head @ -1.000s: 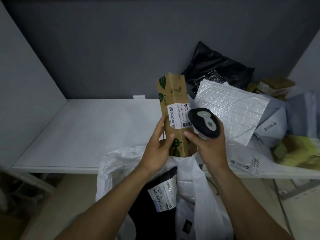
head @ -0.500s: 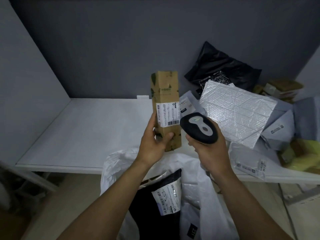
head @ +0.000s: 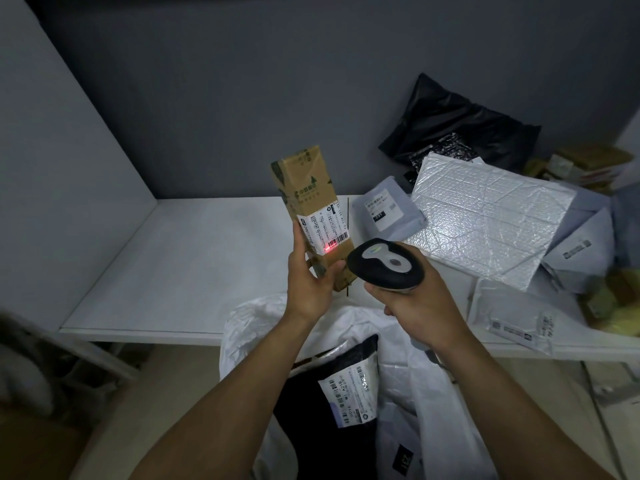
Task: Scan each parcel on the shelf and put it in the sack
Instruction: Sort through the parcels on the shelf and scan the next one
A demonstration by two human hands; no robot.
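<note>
Scanning of a tall brown cardboard box held over the front of the white shelf.

The left hand grips the box's lower end, thumb on one edge and fingers curled round the other, the box nearly upright and leaning slightly. The right hand is wrapped round a black-and-grey handheld scanner just beside it. A red light spot lies on the label's barcode. Below, an open white plastic sack contains a black labelled parcel. A silver bubble mailer and a black plastic bag lie piled on the shelf's right.
</note>
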